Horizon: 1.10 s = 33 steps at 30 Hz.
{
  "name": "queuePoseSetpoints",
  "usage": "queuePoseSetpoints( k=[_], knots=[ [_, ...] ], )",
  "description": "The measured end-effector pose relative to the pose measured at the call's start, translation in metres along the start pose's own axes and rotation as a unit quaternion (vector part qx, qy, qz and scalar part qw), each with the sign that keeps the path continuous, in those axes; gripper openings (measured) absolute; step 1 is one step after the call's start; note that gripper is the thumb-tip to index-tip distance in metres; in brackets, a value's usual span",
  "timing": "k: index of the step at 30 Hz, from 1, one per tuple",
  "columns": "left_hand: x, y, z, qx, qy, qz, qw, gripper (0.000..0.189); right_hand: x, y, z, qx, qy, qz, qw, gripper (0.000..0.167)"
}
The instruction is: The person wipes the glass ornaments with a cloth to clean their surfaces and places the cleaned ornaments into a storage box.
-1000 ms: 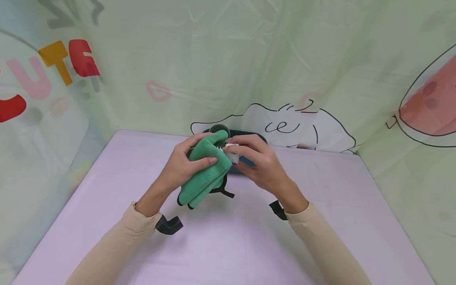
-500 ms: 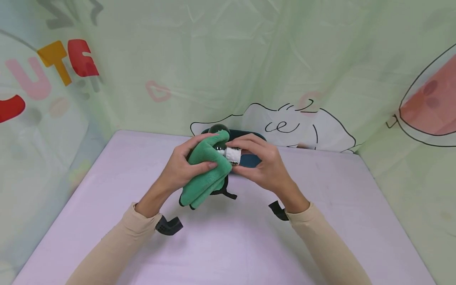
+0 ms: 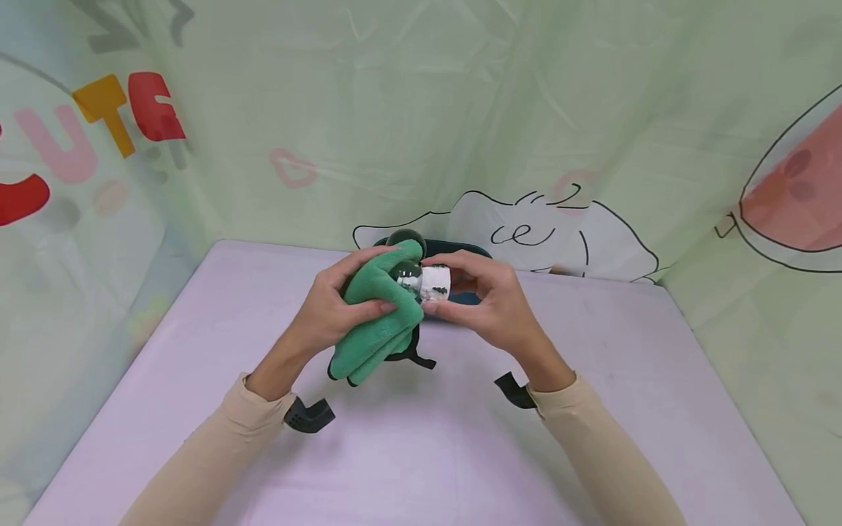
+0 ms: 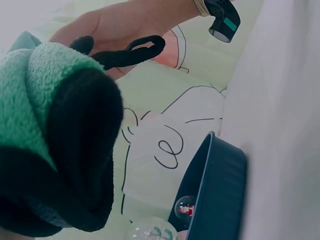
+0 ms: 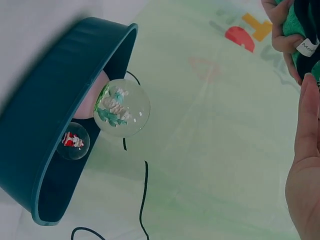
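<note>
My left hand (image 3: 322, 318) grips a folded green cloth (image 3: 375, 332) with black edging, wrapped round the glass ball of a small snow globe (image 3: 435, 283). The ball is mostly hidden by the cloth. From the right, my right hand (image 3: 490, 296) pinches the globe's white base between thumb and fingers. Both hands are raised above the table. In the left wrist view the cloth (image 4: 55, 120) fills the left side, its black loop hanging out. Part of my right hand (image 5: 307, 145) shows at the right edge of the right wrist view, below the cloth.
Behind the hands stands a dark blue bin (image 5: 60, 95) on the lilac-covered table (image 3: 408, 453). A larger snow globe (image 5: 122, 107) sticks up out of it, beside a smaller globe with a red and white figure (image 5: 74, 141). A printed pale green curtain (image 3: 421, 124) surrounds the table.
The snow globe has turned in my fingers, and more of its white base and glass now shows outside the cloth. The right hand has shifted slightly right; the left still holds the cloth.
</note>
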<state>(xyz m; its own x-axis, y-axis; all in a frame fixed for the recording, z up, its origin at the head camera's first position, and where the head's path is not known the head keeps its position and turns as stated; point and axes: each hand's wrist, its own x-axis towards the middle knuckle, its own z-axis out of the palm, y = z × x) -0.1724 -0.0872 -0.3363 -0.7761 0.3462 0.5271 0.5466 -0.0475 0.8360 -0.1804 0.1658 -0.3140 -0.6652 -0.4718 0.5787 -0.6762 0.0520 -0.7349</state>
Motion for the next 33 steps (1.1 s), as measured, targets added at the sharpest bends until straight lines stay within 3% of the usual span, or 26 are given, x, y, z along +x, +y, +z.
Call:
queuePoseSetpoints(
  k=[7, 10, 16, 22, 30, 33],
  knots=[
    [0.0011, -0.0012, -0.0011, -0.001, 0.001, -0.003, 1.0, 0.064, -0.0018, -0.0018, -0.0027, 0.063, -0.002, 0.057, 0.9964, 0.037],
    [0.0022, -0.0014, -0.0014, -0.007, -0.001, 0.001, 1.0, 0.063, -0.0015, -0.0018, -0.0032, 0.073, -0.007, 0.057, 0.9957, 0.039],
    [0.0024, -0.0024, -0.0017, -0.029, -0.005, -0.008, 0.9995, 0.06, 0.0006, -0.0002, -0.003, 0.015, -0.018, -0.005, 0.9997, 0.051],
    [0.0016, -0.0028, -0.0008, -0.041, -0.004, -0.017, 0.999, 0.06, 0.0008, -0.0002, -0.0013, -0.064, -0.012, -0.063, 0.9959, 0.055],
    [0.0021, -0.0033, 0.0016, -0.034, 0.006, -0.042, 0.9985, 0.06, 0.0041, 0.006, 0.0, -0.149, 0.001, -0.188, 0.9707, 0.042],
    [0.002, -0.0032, 0.0019, -0.028, 0.01, -0.052, 0.9982, 0.057, 0.0054, 0.0077, 0.0006, -0.168, -0.002, -0.217, 0.9616, 0.039]
  ],
)
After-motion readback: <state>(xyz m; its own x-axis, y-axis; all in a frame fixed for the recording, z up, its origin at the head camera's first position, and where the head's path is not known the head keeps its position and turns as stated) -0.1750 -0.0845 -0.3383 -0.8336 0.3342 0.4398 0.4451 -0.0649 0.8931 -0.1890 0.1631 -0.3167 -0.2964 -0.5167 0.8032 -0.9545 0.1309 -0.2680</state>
